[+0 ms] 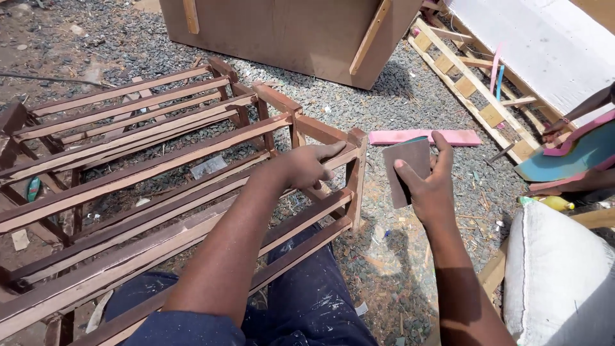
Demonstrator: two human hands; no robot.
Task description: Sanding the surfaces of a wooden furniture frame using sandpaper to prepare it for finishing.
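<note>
- Two hands work over a slatted wooden rack that lies across the person's lap, on gravel ground.
- Left hand rests flat on the rack's near end, fingers stretched along the top rail towards the corner post; it is spread out and grips nothing.
- Right hand is raised just to the right of that corner post, clear of the wood, and is closed on a brown sheet of sandpaper, with the thumb across its front and the fingers behind.
- The two hands are close but not touching, with the corner post between them.
- Beyond the right hand a pink strip lies on the gravel.
- Farther off, above both hands, stands a big brown wooden panel.
- To the right of the right hand a white sack sits near the frame's edge.
- Up and to the right, another person's hand holds a pink and blue curved board, beside a pale ladder-like frame under a white board.
- Below both arms are dark blue trousers flecked with paint.
</note>
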